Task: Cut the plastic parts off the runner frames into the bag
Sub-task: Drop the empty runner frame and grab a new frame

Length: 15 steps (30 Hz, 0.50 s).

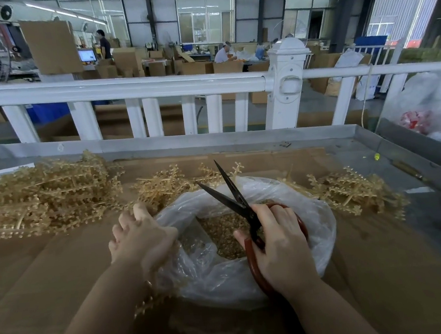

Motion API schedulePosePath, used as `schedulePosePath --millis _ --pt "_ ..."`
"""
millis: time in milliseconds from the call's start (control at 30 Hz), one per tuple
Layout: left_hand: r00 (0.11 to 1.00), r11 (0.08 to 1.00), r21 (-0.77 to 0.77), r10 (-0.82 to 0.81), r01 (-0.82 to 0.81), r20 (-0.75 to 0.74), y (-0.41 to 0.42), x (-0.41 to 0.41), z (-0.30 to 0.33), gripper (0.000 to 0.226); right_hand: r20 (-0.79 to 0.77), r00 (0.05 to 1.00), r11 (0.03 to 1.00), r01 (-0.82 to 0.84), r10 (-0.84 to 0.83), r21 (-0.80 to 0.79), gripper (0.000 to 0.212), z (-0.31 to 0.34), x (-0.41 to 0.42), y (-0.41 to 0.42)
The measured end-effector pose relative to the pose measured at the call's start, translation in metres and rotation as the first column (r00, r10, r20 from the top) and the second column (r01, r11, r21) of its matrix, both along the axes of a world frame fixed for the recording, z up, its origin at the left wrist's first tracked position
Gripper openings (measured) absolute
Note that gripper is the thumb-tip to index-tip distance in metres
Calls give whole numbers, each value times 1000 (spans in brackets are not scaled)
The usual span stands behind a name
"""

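A clear plastic bag (220, 278) lies open on the cardboard-covered table, with several small tan cut parts (222, 234) inside. My right hand (281, 242) grips red-handled scissors (233, 198) over the bag, their dark blades spread apart and pointing away from me. My left hand (139, 238) is at the bag's left rim with fingers curled; what it holds is hidden, though a tan runner frame piece (151, 300) shows under my wrist. A big heap of tan runner frames (43, 196) lies at the left, and a smaller bunch (167, 184) sits behind the bag.
More tan frames (352, 191) lie to the right of the bag. A raised metal rim (265, 136) borders the table, with a white railing (151, 88) behind it. White plastic bags (431, 112) stand at the far right. People work among cardboard boxes in the background.
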<state>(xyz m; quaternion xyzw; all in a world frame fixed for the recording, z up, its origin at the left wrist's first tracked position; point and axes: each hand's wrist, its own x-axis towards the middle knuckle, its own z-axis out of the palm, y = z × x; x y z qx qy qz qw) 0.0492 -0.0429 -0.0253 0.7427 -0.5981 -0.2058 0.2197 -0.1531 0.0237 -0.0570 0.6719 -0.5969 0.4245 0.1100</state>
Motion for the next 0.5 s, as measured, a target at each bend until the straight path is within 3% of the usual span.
schedulePosePath --millis 167,367,500 --pt "995 1000 22 6 -3 -99 -1 -3 -4 75 -14 1000 1000 8 -7 29 41 0 0 0" --pt "986 996 -69 44 -56 -162 -7 -1 1 27 -50 998 990 54 -48 134 41 -1 1 -2" --pt "971 988 -116 74 -102 -227 -12 4 -1 24 -56 997 987 58 -50 150 41 -1 2 -2"
